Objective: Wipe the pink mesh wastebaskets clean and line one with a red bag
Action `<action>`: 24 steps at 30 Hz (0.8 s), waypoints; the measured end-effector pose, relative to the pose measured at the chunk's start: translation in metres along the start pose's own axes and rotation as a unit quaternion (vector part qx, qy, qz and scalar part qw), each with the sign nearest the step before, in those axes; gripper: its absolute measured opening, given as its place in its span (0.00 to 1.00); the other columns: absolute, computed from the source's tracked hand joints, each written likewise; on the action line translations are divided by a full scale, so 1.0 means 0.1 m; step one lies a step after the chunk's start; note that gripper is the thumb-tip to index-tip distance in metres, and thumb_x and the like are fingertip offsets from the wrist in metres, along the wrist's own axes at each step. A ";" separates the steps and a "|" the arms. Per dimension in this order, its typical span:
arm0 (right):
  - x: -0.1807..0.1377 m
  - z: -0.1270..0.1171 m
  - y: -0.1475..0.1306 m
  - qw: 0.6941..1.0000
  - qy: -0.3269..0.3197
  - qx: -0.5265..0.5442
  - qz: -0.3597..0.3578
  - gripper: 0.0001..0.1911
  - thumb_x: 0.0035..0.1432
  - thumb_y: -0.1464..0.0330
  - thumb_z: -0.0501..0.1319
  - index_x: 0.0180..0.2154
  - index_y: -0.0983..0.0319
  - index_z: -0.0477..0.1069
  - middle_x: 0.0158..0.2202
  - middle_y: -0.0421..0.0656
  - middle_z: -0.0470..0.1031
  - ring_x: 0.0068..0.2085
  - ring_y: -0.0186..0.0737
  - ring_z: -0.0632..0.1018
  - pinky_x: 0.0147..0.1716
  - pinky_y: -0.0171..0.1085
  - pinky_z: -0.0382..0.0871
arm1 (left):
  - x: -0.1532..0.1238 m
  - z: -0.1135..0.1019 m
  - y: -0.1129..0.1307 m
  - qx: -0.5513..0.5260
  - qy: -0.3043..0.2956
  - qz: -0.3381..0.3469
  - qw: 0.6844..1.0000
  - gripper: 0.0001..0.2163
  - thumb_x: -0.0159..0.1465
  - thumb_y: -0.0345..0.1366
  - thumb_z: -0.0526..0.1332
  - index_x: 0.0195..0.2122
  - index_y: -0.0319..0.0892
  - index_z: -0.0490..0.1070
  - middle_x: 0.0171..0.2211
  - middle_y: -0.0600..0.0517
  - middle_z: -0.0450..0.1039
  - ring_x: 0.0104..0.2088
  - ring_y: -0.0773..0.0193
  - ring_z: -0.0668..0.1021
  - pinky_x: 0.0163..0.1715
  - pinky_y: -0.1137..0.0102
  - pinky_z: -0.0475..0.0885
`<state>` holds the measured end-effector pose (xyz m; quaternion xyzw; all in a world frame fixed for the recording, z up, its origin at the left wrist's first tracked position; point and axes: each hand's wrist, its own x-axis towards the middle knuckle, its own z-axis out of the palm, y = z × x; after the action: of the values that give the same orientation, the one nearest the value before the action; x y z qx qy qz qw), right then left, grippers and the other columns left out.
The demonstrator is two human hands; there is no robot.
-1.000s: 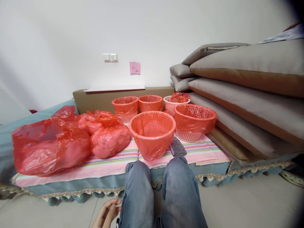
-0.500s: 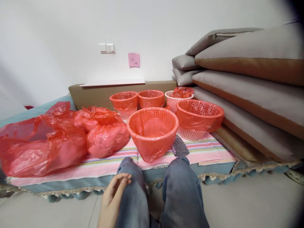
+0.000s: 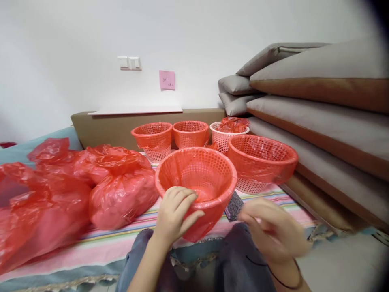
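Note:
A mesh basket lined with a red plastic bag point(image 3: 200, 178) stands at the near edge of a striped cloth point(image 3: 127, 235), just past my knees. My left hand point(image 3: 176, 215) grips its near rim, fingers curled over the edge and thumb on the outside wall. My right hand point(image 3: 270, 229) is in front of the basket's right side, blurred by motion, and I cannot make out its fingers. A small grey pad point(image 3: 234, 206) lies between the basket and that hand.
Several more red-lined baskets stand behind: one large point(image 3: 263, 162), two smaller point(image 3: 152, 140) point(image 3: 191, 133), and a white one point(image 3: 227, 134) with a red bag in it. Stuffed red plastic bags point(image 3: 118, 190) lie at left. Stacked grey cushions point(image 3: 328, 109) rise at right.
My left hand rose from beside my knee and took hold of the near basket's rim. My right hand came into view from below. The view moved closer to the baskets.

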<state>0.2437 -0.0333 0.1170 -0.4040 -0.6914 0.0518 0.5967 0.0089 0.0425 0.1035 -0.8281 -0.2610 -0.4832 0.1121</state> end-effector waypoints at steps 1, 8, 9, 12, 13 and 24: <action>0.07 0.12 0.14 0.999 -0.001 -0.010 -0.045 0.05 0.64 0.66 0.63 0.35 0.55 0.77 0.31 0.40 0.80 0.34 0.39 0.80 0.39 0.42 0.75 | -0.04 0.08 -0.02 0.014 0.017 0.005 1.000 0.14 0.62 0.39 0.67 0.48 0.46 0.75 0.41 0.49 0.82 0.43 0.56 0.80 0.55 0.60 0.67; 0.11 0.55 0.59 0.963 -0.043 -0.163 -0.211 0.16 0.61 0.72 0.65 0.50 0.54 0.72 0.42 0.39 0.83 0.45 0.39 0.81 0.64 0.53 0.59 | -0.36 0.36 -0.07 0.080 0.076 -0.014 0.994 0.14 0.58 0.39 0.69 0.46 0.53 0.76 0.38 0.52 0.84 0.42 0.54 0.83 0.62 0.54 0.59; 0.09 0.57 0.60 0.962 -0.044 -0.163 -0.216 0.16 0.61 0.73 0.64 0.50 0.54 0.72 0.42 0.39 0.83 0.45 0.39 0.81 0.64 0.53 0.59 | -0.37 0.37 -0.09 0.078 0.070 -0.007 0.994 0.14 0.58 0.36 0.68 0.46 0.53 0.76 0.38 0.53 0.84 0.42 0.55 0.83 0.62 0.55 0.60; 0.06 0.61 0.65 0.957 -0.029 -0.177 -0.226 0.18 0.59 0.74 0.64 0.50 0.53 0.72 0.42 0.39 0.83 0.46 0.40 0.81 0.63 0.52 0.61 | -0.39 0.37 -0.12 0.067 0.072 0.007 0.995 0.16 0.59 0.29 0.66 0.47 0.52 0.73 0.40 0.54 0.84 0.43 0.58 0.83 0.62 0.57 0.60; 0.04 0.62 0.67 0.955 -0.014 -0.188 -0.227 0.18 0.58 0.74 0.64 0.49 0.52 0.72 0.42 0.39 0.83 0.46 0.41 0.80 0.63 0.53 0.61 | -0.39 0.38 -0.13 0.070 0.075 0.009 0.995 0.16 0.59 0.28 0.66 0.47 0.51 0.72 0.40 0.53 0.84 0.43 0.59 0.83 0.62 0.57 0.60; -0.21 0.76 0.91 0.938 0.193 -0.227 -0.176 0.15 0.57 0.69 0.68 0.45 0.59 0.67 0.44 0.44 0.71 0.50 0.46 0.73 0.61 0.61 0.64 | -0.40 0.41 -0.10 0.123 0.187 -0.027 0.974 0.13 0.55 0.28 0.69 0.39 0.45 0.70 0.39 0.51 0.78 0.45 0.59 0.78 0.64 0.52 0.60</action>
<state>0.2221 0.0455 0.0286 -0.4024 -0.6165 -0.2913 0.6109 0.0182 0.0566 0.0478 -0.6956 -0.3152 -0.5965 0.2468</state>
